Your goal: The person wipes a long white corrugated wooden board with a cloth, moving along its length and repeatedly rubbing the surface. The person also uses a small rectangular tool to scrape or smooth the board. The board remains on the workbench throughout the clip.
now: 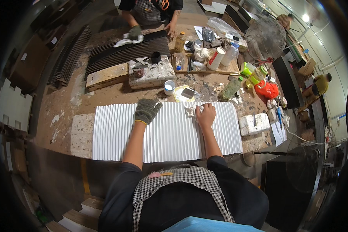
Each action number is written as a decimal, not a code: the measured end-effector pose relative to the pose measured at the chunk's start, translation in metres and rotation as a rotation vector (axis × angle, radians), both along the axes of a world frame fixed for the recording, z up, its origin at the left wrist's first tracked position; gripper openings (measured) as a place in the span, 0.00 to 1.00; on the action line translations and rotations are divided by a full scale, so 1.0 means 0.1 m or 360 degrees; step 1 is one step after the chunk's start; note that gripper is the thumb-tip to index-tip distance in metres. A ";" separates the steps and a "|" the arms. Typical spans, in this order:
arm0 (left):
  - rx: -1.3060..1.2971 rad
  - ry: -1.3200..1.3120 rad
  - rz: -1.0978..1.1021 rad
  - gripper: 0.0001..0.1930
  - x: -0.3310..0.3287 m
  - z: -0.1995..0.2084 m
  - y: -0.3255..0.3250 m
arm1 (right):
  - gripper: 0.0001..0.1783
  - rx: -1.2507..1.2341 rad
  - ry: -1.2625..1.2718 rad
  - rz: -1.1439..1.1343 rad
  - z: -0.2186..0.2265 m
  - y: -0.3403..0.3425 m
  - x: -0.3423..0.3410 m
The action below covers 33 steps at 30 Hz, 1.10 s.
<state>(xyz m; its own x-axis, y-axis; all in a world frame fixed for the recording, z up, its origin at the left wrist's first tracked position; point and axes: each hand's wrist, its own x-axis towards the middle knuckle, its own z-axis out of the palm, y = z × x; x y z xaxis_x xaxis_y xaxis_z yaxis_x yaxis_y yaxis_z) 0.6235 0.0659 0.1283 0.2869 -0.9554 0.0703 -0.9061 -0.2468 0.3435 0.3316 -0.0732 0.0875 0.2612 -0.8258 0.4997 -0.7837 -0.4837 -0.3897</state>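
Note:
A white ribbed panel [174, 133] lies across the front of the worktable, its ridges running away from me. My left hand [146, 111], in a dark grey glove with a yellow cuff, rests on the panel's far left half with its fingers laid out. My bare right hand [206, 115] is on the far right half, its fingers curled round a crumpled white cloth [190, 111]. Part of that cloth is hidden under the fingers. Just beyond the panel stand a small tub of white paste [169, 87] and a flat scraper [188, 92] on a yellowish sheet.
Paint-stained white blocks [254, 124] flank the panel. Across the table a co-worker's gloved hand [135, 33] wipes a dark ribbed panel [123, 52] with a white cloth. Bottles, a red bag [266, 89] and a green bottle [231, 88] crowd the right. A large fan [265, 38] stands behind.

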 end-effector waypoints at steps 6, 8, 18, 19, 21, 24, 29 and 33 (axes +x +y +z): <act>-0.0203 -0.0039 -0.0027 0.26 -0.02 0.03 0.01 | 0.18 0.0091 0.0042 -0.0048 0.00 -0.01 0.01; -0.0261 -0.0053 -0.0029 0.26 0.00 -0.01 0.02 | 0.18 0.0036 0.0019 -0.0015 -0.01 -0.01 0.01; -0.0223 -0.0069 -0.0042 0.29 0.02 -0.07 0.04 | 0.16 0.0077 0.0063 -0.0030 0.00 -0.03 -0.01; -0.0226 -0.0065 -0.0045 0.29 0.01 -0.06 0.05 | 0.16 0.0075 0.0061 -0.0021 0.00 -0.02 -0.01; -0.0147 -0.0054 -0.0032 0.29 0.00 -0.03 0.05 | 0.16 0.0088 0.0080 -0.0047 0.00 -0.01 -0.01; -0.0186 -0.0063 -0.0048 0.29 0.00 -0.03 0.04 | 0.17 0.0063 0.0044 -0.0051 -0.01 -0.01 0.00; -0.0158 -0.0033 -0.0035 0.28 0.03 -0.07 0.01 | 0.16 -0.0065 -0.0010 -0.0028 -0.03 -0.02 0.00; -0.0058 0.0031 -0.0025 0.29 0.03 -0.05 0.01 | 0.17 0.0102 0.0069 -0.0040 -0.03 -0.04 -0.01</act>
